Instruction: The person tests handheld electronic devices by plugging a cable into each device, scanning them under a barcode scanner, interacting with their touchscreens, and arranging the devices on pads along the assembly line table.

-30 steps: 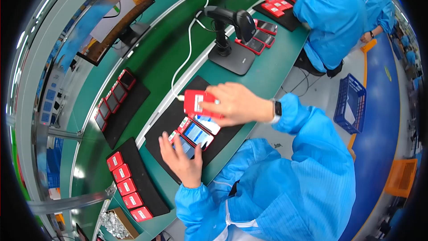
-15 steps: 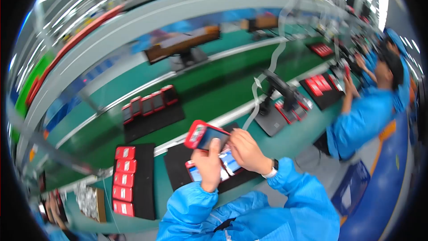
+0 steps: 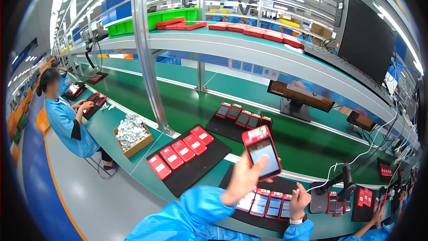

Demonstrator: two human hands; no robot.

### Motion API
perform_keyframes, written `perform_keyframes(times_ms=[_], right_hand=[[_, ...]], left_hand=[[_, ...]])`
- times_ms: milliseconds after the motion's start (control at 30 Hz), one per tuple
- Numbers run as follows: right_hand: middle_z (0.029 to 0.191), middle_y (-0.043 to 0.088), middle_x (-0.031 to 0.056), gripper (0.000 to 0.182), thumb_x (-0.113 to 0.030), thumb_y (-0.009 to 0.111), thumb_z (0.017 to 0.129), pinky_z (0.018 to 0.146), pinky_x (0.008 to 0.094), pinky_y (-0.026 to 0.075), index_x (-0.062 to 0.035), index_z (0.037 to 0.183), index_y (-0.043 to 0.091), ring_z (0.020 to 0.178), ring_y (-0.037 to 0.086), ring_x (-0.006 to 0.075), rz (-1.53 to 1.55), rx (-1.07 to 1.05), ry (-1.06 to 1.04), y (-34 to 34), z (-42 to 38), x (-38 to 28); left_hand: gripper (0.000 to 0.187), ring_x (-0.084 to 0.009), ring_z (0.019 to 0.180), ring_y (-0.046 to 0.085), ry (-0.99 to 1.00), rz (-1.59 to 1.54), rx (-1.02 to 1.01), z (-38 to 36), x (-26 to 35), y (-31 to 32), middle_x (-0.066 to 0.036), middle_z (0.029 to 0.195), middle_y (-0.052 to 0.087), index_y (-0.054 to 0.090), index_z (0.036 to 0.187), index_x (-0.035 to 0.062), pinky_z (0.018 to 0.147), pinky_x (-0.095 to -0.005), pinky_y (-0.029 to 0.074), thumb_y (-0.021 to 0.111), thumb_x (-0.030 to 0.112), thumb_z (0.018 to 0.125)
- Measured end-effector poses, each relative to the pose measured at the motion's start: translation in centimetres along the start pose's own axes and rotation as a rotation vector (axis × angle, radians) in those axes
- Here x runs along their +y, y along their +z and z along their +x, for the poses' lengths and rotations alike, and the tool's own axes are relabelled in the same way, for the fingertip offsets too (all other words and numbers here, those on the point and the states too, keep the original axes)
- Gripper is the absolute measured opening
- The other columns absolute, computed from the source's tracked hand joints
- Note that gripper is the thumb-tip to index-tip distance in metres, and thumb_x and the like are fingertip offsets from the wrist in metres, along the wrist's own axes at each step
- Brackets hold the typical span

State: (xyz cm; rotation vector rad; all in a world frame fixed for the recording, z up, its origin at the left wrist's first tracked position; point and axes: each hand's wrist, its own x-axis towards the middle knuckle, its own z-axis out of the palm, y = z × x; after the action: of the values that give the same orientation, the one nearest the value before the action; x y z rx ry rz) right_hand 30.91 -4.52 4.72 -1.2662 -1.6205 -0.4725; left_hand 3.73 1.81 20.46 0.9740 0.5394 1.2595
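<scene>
My left hand point(image 3: 244, 176) grips a red handheld terminal point(image 3: 264, 154) with a lit screen, raised above the bench. Its thumb lies on the screen, and the fingers wrap behind the case. Lower and to the right is my right hand point(image 3: 299, 203), its fingers curled into a pinch; whatever it may hold is too small to make out. Below both hands, a row of red terminals with lit screens point(image 3: 260, 203) lies on a black mat point(image 3: 236, 216), partly covered by my left forearm and right hand.
Several red terminals point(image 3: 183, 151) lie back-up on a black mat to the left. Dark-screened ones point(image 3: 243, 118) rest on the green belt's mat. A cardboard box point(image 3: 133, 145) holds silvery crumpled pieces. A black stand point(image 3: 345, 183) is at right; co-workers point(image 3: 71, 125) sit at both sides.
My view has swung left, showing the shelf and the left co-worker. My right hand has come away from the terminal, which my left hand still holds, now more upright.
</scene>
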Motion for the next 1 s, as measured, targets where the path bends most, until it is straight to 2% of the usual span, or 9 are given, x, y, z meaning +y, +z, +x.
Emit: perform_keyframes(times_ms=[33,100,267,433,533,633,800,900,1000], right_hand=[[0.064,0.060,0.0091,0.021,-0.009,0.071,0.096,0.055,0.0362,0.045,0.0023,0.113,0.075,0.054,0.061,0.0239,-0.017,-0.036,0.030,-0.5,-0.2,0.6],[0.065,0.061,0.0111,0.020,-0.009,0.072,0.096,0.055,0.0369,0.046,0.0019,0.112,0.074,0.055,0.063,0.0257,-0.015,-0.093,0.082,-1.1,-0.6,1.5],[0.073,0.069,0.0170,0.016,-0.009,0.073,0.094,0.058,0.0400,0.052,0.0007,0.106,0.074,0.063,0.069,0.0322,-0.108,-0.251,0.146,-2.3,-2.5,2.6],[0.079,0.073,0.0170,0.014,-0.011,0.074,0.094,0.059,0.0421,0.053,-0.0002,0.104,0.074,0.067,0.071,0.0343,-0.162,-0.209,0.249,-2.1,-4.6,3.9],[0.078,0.073,0.0168,0.013,-0.011,0.073,0.096,0.059,0.0426,0.053,-0.0009,0.103,0.074,0.067,0.071,0.0345,-0.173,-0.190,0.314,-2.6,-5.5,4.3],[0.076,0.072,0.0163,0.012,-0.011,0.071,0.097,0.058,0.0424,0.052,-0.0011,0.103,0.073,0.064,0.070,0.0338,-0.170,-0.152,0.314,-2.1,-5.7,4.2],[0.073,0.068,0.0166,0.011,-0.008,0.069,0.098,0.057,0.0421,0.051,0.0000,0.104,0.072,0.061,0.067,0.0333,-0.171,-0.158,0.327,-2.2,-5.9,4.9],[0.080,0.074,0.0159,0.012,-0.012,0.072,0.095,0.060,0.0429,0.053,-0.0022,0.101,0.073,0.067,0.071,0.0327,-0.173,-0.212,0.381,-2.3,-5.8,4.7],[0.088,0.076,0.0157,0.014,-0.013,0.072,0.096,0.061,0.0424,0.054,-0.0035,0.106,0.073,0.071,0.072,0.0341,-0.177,-0.201,0.351,-2.1,-6.1,5.2]], left_hand=[[0.037,-0.0199,0.111,0.072,0.068,0.126,-0.018,0.4,3.0,-1.0,-0.015,0.123,0.072,0.057,0.134,-0.0013,0.090,-0.0364,0.063,0.069,0.016,0.104],[0.043,-0.0196,0.096,0.074,0.566,0.449,-0.045,3.7,8.2,-3.8,-0.011,0.109,0.072,0.053,0.136,0.0001,0.083,-0.0345,0.062,0.072,0.008,0.099],[0.034,-0.0131,0.079,0.071,0.808,0.957,0.274,14.7,26.9,-9.6,-0.010,0.093,0.076,0.069,0.127,0.0063,0.061,-0.0284,0.055,0.078,0.016,0.096],[0.041,-0.0285,0.078,0.078,1.016,1.499,0.663,29.8,39.2,-17.0,-0.015,0.092,0.080,0.081,0.107,0.0049,0.085,-0.0406,0.060,0.079,0.042,0.090],[0.044,-0.0328,0.096,0.078,0.670,1.549,0.657,33.4,41.1,-19.1,-0.018,0.095,0.080,0.084,0.108,0.0091,0.091,-0.0417,0.059,0.079,0.046,0.084],[0.038,-0.0357,0.106,0.076,0.584,1.596,0.773,36.9,41.0,-20.9,-0.017,0.107,0.080,0.085,0.104,0.0123,0.098,-0.0431,0.058,0.078,0.041,0.081],[0.038,-0.0428,0.117,0.071,0.551,1.776,0.988,36.0,38.2,-18.7,-0.027,0.124,0.073,0.077,0.116,0.0049,0.101,-0.0523,0.056,0.066,0.032,0.092],[0.035,-0.0422,0.115,0.072,0.798,2.094,1.088,37.0,38.4,-19.8,-0.024,0.119,0.075,0.078,0.112,0.0032,0.098,-0.0545,0.057,0.062,0.029,0.094],[0.035,-0.0429,0.107,0.073,0.747,2.036,0.925,36.9,39.1,-20.2,-0.023,0.115,0.076,0.080,0.107,0.0060,0.095,-0.0550,0.058,0.057,0.031,0.096]])
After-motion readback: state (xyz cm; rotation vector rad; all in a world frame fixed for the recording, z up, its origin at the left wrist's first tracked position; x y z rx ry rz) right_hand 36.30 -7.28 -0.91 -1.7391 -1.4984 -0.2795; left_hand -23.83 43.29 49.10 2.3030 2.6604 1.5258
